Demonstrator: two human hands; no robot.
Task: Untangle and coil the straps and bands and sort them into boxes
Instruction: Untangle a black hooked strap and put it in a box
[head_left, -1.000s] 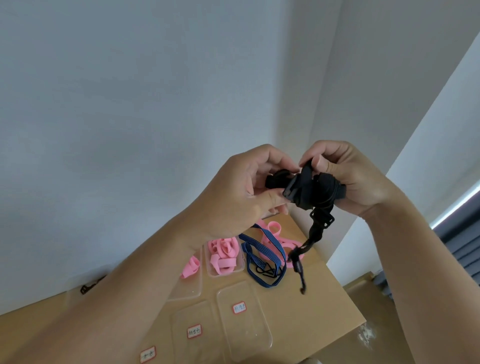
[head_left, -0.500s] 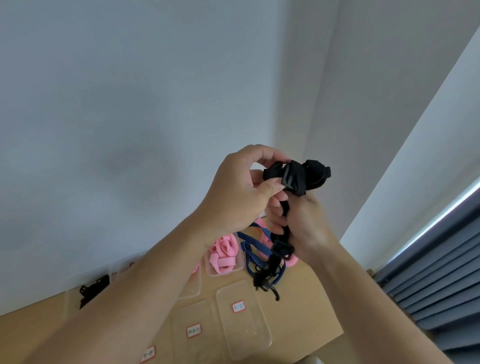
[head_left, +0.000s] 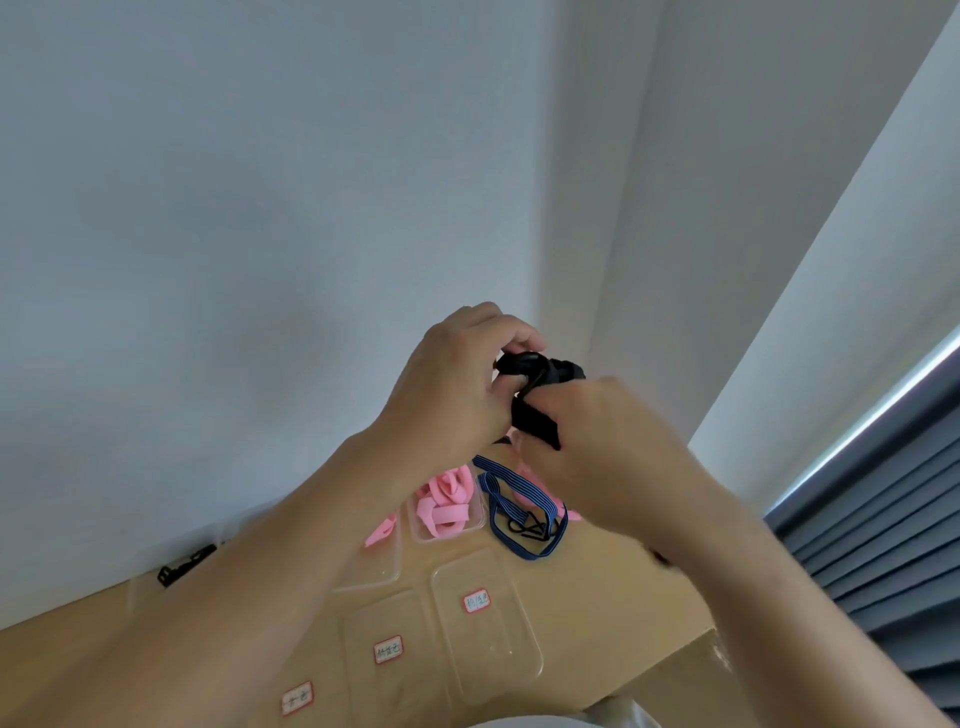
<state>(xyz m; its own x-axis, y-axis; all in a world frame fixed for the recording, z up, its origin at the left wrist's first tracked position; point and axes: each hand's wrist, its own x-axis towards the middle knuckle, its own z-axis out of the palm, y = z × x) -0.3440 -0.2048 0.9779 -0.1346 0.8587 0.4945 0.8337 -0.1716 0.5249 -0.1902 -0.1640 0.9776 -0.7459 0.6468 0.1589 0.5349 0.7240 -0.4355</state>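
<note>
I hold a black strap (head_left: 535, 400) in the air above the wooden table (head_left: 613, 597), partly rolled into a coil. My left hand (head_left: 457, 395) pinches the coil's upper end. My right hand (head_left: 613, 447) is wrapped around the strap's lower part just right of it. Below them on the table lies a blue striped band (head_left: 511, 501) with black hooks. Pink bands (head_left: 447, 499) fill a clear box behind it. Another black strap (head_left: 184, 564) rests at the far left near the wall.
Clear plastic lids or boxes with red-framed labels (head_left: 478, 600) lie on the table's near part. White walls meet in a corner behind the table. Grey blinds (head_left: 883, 519) hang to the right. The table's right edge drops off near my right forearm.
My right hand came up from under the coil and now grips the strap from the right. The dangling strap tail with its buckle no longer hangs in view.
</note>
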